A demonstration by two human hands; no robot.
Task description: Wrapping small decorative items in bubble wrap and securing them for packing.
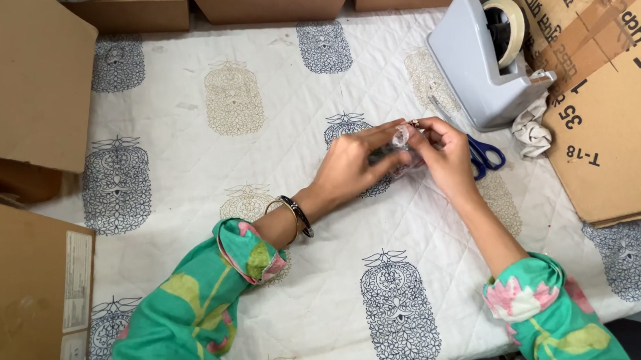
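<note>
Both of my hands meet over the middle of a quilted white cloth [208, 156] printed with blue and tan motifs. My left hand [352, 166] and my right hand [444, 155] together pinch a small clear plastic packet [402, 142] with something dark inside. The packet is held just above the cloth, mostly hidden by my fingers. A dark bangle sits on my left wrist. Blue-handled scissors [484, 156] lie on the cloth right behind my right hand.
A grey tape dispenser [476, 63] stands at the back right beside a crumpled white scrap [531, 132]. Flattened cardboard [624, 105] covers the right side. Brown boxes [270, 1] of wrapped items line the back. Cardboard boxes [27, 81] stand at the left.
</note>
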